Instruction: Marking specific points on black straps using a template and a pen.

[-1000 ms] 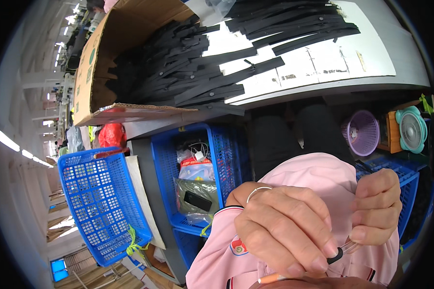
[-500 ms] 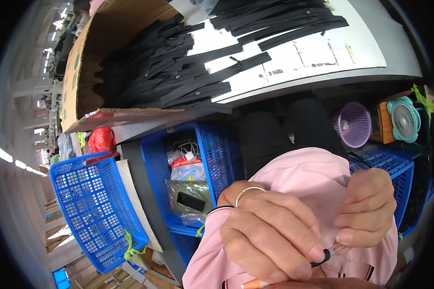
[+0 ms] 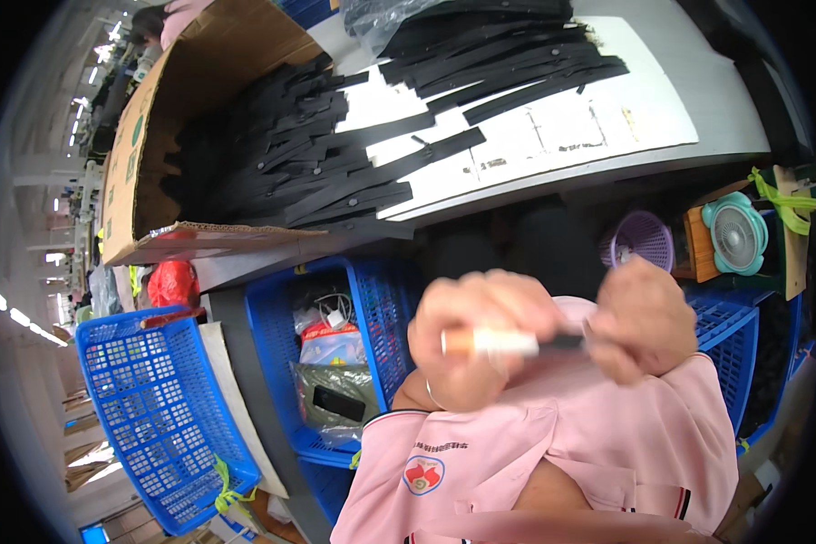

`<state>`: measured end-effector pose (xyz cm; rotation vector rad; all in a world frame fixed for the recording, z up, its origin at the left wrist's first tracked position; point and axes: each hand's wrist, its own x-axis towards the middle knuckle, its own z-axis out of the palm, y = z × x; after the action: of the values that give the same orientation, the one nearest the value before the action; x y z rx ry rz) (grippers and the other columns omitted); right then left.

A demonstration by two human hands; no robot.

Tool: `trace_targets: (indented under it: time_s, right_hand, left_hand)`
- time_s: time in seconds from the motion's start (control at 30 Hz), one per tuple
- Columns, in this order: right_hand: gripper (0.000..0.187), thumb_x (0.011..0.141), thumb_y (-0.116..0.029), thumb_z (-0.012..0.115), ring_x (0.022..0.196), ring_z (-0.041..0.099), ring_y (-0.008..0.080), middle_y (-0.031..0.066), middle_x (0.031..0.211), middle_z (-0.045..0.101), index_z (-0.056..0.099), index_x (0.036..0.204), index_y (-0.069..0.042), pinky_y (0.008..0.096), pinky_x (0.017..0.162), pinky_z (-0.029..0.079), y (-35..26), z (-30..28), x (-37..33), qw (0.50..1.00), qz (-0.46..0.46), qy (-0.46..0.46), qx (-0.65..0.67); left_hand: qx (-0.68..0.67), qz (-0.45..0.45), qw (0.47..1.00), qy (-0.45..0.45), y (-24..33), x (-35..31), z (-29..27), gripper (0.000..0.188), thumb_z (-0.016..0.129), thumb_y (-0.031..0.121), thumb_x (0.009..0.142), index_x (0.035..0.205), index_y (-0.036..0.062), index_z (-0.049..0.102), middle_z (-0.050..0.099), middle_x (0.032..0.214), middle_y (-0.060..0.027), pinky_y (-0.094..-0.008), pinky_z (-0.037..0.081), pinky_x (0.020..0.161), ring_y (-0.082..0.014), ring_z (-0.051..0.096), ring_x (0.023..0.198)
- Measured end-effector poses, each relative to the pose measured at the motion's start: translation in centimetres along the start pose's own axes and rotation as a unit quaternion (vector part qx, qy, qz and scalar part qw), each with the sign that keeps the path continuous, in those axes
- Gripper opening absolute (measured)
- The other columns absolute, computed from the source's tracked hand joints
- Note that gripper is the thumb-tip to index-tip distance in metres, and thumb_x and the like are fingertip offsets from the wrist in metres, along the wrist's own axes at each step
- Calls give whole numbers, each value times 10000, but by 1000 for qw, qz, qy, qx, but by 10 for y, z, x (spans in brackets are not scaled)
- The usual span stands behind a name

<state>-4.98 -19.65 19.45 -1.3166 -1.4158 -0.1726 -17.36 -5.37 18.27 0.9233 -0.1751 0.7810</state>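
My left hand (image 3: 480, 340), a thin bracelet at its wrist, is closed round a small orange-and-white tube (image 3: 499, 343) in front of my chest. A dark end (image 3: 562, 344) of the tube points at my right hand (image 3: 644, 322). The fingers of my right hand are curled and pressed together at that dark end. Motion blurs both hands, so what exactly the right fingertips pinch cannot be made out. Past my knees, many black zippers (image 3: 335, 172) lie heaped across the white board (image 3: 644, 136) and into an open cardboard box (image 3: 122, 195).
On the left are a blue basket (image 3: 154, 408) and a blue crate (image 3: 372, 308) holding bags and a dark phone (image 3: 339, 403). A purple wastebasket (image 3: 639, 243) and a teal fan (image 3: 739, 231) stand to the right. A red bag (image 3: 173, 284) sits by the box.
Both hands have risen away from my body, towards the table. The tube now shows its orange and white body; before, a black loop and clear strand showed between my hands.
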Motion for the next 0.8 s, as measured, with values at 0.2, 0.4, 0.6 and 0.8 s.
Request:
trace_targets:
  time_s: [0.2,0.4,0.6,0.8]
  right_hand:
    - [365,721,-71,849,667,610,201,96,888,700,730,1062,-22,295,578,475,11,20,-15,991,119,59,-12]
    - [340,757,-76,826,816,672,240,126,1000,703,725,1075,-8,332,731,538,19,15,-13,984,161,57,-50]
    - [157,890,64,702,720,681,115,92,929,688,746,1032,13,242,613,541,24,19,9,975,205,83,-2]
    - [131,919,56,681,657,664,94,67,894,671,758,1017,16,226,542,549,29,29,11,954,262,98,105]
  left_hand:
    - [-24,-72,986,152,-17,3,-2,199,646,96,1008,1173,23,563,686,1083,-145,-446,501,1034,-260,662,1054]
    - [-49,-106,980,162,-28,2,-14,283,606,142,1039,1293,18,582,695,1124,-97,-419,513,1004,-228,670,1045]
    - [-20,-153,975,163,-40,-3,-8,324,616,146,1037,1335,17,622,691,1110,-73,-303,545,756,-129,638,915]
    - [15,-145,976,161,-50,-4,-11,266,652,64,1000,1254,17,592,690,1092,-75,-267,525,715,-123,641,887]
